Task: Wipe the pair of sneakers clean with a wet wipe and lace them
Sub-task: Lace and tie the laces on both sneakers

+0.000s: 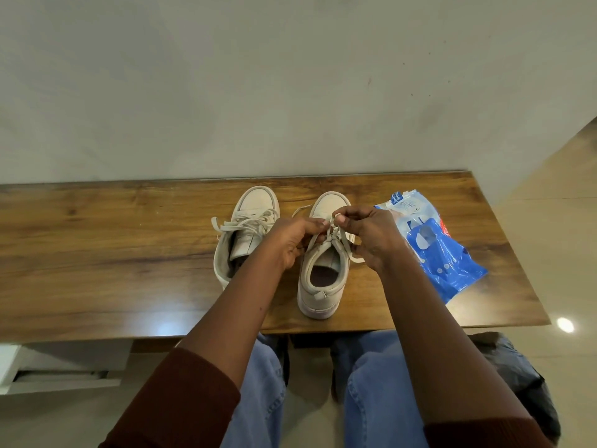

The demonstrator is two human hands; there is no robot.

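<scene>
Lacing: right-side sneaker (318,286), toe toward table's (97,237) far edge;
Lace (332,236): pinched by left hand (290,242) and right hand (368,236), both curled tight, over the sneaker's middle

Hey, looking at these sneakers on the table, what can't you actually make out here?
All in the head view:
- Lace on the sneaker being laced: the left hand and right hand pinch it and cover the eyelets, so the knot state is unclear.
- Other sneaker: the left forearm hides its heel.
- Wipe pack: the print is too small to read, and the right hand covers one edge.
- Dark thing on the floor: the right sleeve hides part of it, so it is unidentifiable.
</scene>
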